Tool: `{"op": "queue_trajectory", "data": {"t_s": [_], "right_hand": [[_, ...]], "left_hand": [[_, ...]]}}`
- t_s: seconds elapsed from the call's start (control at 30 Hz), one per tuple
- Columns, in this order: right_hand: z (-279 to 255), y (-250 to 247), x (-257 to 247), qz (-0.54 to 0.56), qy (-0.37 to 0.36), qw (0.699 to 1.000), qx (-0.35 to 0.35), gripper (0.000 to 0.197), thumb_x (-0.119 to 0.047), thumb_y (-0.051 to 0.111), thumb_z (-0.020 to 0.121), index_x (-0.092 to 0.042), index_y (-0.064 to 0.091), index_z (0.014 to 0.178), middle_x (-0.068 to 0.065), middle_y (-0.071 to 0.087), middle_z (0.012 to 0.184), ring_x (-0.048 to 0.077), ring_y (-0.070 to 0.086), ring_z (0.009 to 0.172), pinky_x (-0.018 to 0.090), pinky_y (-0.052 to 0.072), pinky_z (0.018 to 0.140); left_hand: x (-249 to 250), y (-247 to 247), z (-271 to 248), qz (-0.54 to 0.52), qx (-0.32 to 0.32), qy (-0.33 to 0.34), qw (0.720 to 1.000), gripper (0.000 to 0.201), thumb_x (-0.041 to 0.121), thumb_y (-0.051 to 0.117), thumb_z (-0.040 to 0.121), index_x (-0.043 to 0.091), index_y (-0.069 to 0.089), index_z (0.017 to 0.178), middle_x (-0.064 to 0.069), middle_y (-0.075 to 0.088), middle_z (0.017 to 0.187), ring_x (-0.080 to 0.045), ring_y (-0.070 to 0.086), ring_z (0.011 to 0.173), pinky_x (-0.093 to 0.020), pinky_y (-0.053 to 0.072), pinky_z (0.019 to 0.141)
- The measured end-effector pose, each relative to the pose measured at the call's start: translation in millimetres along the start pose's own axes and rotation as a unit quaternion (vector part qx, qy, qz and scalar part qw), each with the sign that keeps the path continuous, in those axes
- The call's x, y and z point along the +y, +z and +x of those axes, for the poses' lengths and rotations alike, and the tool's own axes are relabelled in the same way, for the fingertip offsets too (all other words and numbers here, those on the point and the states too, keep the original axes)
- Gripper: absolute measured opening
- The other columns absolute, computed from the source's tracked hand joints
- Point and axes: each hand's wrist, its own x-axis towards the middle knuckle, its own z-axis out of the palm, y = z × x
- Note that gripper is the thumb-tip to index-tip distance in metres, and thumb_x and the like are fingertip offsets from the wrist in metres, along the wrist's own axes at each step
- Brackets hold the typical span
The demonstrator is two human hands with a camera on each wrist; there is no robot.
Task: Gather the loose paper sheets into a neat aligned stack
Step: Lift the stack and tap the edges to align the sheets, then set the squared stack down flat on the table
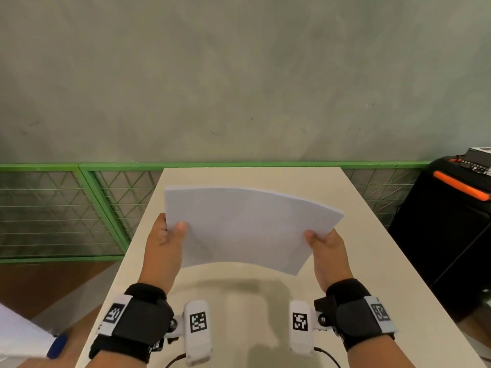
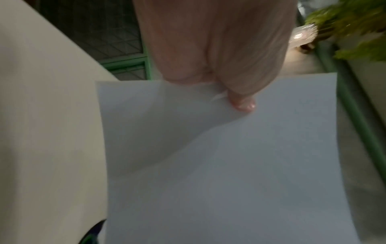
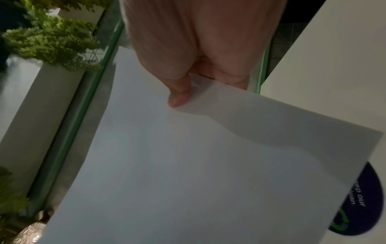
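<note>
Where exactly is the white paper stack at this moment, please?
In the head view, the white paper stack is held above the beige table, gripped between the left hand and right hand.

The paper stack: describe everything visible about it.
The paper stack is plain white, blank on the side facing the head camera, its edges looking roughly flush. It is held above the beige table, clear of it, bowed across its width. The left hand pinches its left edge, thumb on top; the right hand pinches its right edge likewise. Nothing else touches it.
</note>
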Motion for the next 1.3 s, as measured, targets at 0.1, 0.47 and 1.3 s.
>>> {"op": "queue_trajectory", "data": {"t_s": [0.1, 0.47, 1.3], "right_hand": [[-2.6, -0.8, 4.0, -0.026, 0.008, 1.0, 0.006, 0.021, 0.004, 0.047, 0.09, -0.008, 0.057, 0.104, 0.001, 0.063, 0.089, 0.01, 0.058, 0.077, 0.006, 0.047, 0.054], [-28.4, -15.3, 85.6, -0.133, 0.14, 0.981, -0.009, 0.023, 0.002, 0.045, 0.09, -0.011, 0.052, 0.108, 0.015, 0.059, 0.11, 0.031, 0.054, 0.1, 0.032, 0.043, 0.075], [27.6, -28.0, 103.5, -0.329, 0.287, 0.899, -0.016, 0.017, -0.004, 0.035, 0.094, 0.0, 0.05, 0.102, 0.02, 0.054, 0.113, 0.028, 0.053, 0.087, 0.03, 0.041, 0.078]], "left_hand": [[-18.6, 1.0, -5.7, -0.003, 0.005, -0.019, 1.0, 0.026, 0.01, 0.047, 0.091, 0.026, 0.056, 0.109, 0.0, 0.067, 0.107, -0.019, 0.061, 0.099, -0.034, 0.048, 0.083], [-89.4, 7.7, -37.1, 0.0, -0.028, -0.142, 0.989, 0.037, -0.005, 0.048, 0.089, 0.014, 0.048, 0.121, -0.001, 0.062, 0.102, -0.027, 0.054, 0.105, -0.026, 0.045, 0.076], [-135.9, 51.5, 21.8, 0.253, -0.089, -0.294, 0.917, 0.037, 0.008, 0.045, 0.091, -0.007, 0.045, 0.125, -0.024, 0.055, 0.128, -0.037, 0.053, 0.115, -0.035, 0.041, 0.092]]}}
